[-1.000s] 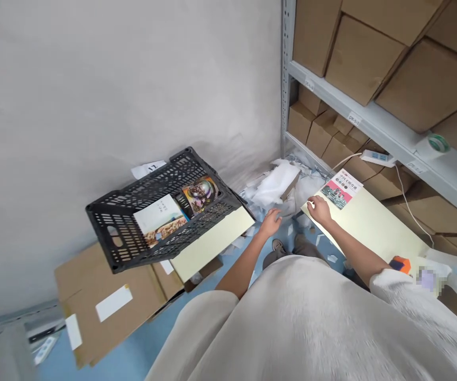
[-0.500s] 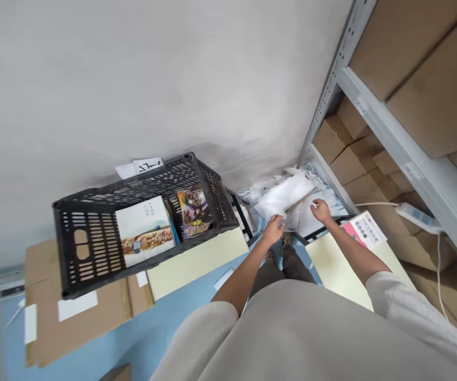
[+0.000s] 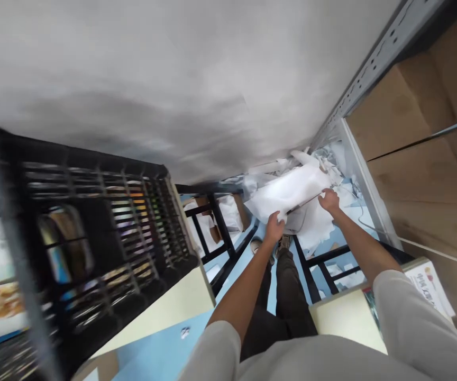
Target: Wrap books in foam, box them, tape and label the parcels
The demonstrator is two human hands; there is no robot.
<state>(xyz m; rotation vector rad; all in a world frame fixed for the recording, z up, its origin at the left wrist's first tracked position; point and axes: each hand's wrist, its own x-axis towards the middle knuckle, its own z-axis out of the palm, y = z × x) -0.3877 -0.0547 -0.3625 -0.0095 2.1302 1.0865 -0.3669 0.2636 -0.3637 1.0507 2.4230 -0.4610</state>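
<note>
A large white sheet [image 3: 292,186], paper or thin plastic, lies bent on top of a heap of scraps beyond my feet. My left hand [image 3: 275,227] is closed at its near left corner, the thumb on top. At the near right edge, my right hand [image 3: 329,201] is closed with its fingers curled under. A thin dark edge runs between the two hands; what it belongs to I cannot tell. Crumpled white paper [image 3: 313,225] hangs below it and spreads over the floor.
A black plastic crate [image 3: 133,296] holding books stands on a cream tabletop [image 3: 191,296] at left. Black table frames [image 3: 224,254] flank my legs. At right, a booklet [image 3: 430,286] lies on another cream tabletop [image 3: 343,317], beside shelving with cardboard boxes [image 3: 422,174].
My view has moved closer to the scrap heap and leaned down. Both hands, apart from the sheet's edge before, have reached forward and closed on it.
</note>
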